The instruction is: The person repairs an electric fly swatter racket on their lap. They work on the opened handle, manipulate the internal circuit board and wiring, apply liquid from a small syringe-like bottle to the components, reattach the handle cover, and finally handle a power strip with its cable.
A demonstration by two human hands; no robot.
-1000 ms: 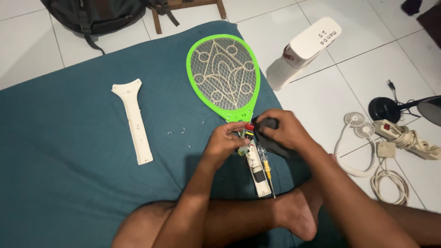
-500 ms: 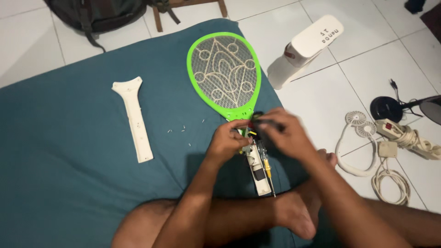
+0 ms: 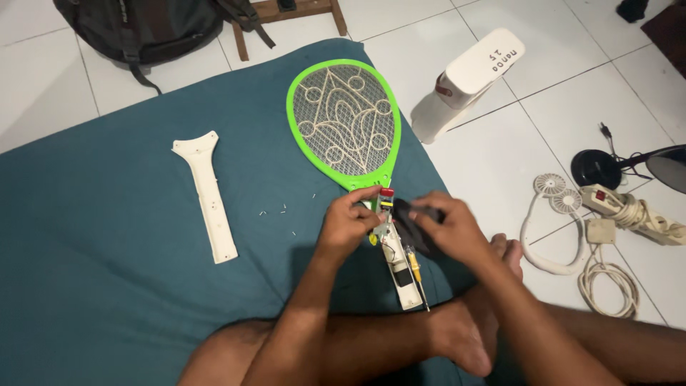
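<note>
Item: green electric swatter racket — lying flat on the teal mattress, head toward 12 o'clock, opened handle toward 6, wiring facing up for access.
Left hand: pinching the handle's top, steadying it.
Right hand: curling closed around a small black part beside the wiring.
Detached cover: white, sitting at 9 o'clock — out of the way.
Loose screws: lying between cover and racket.
</note>
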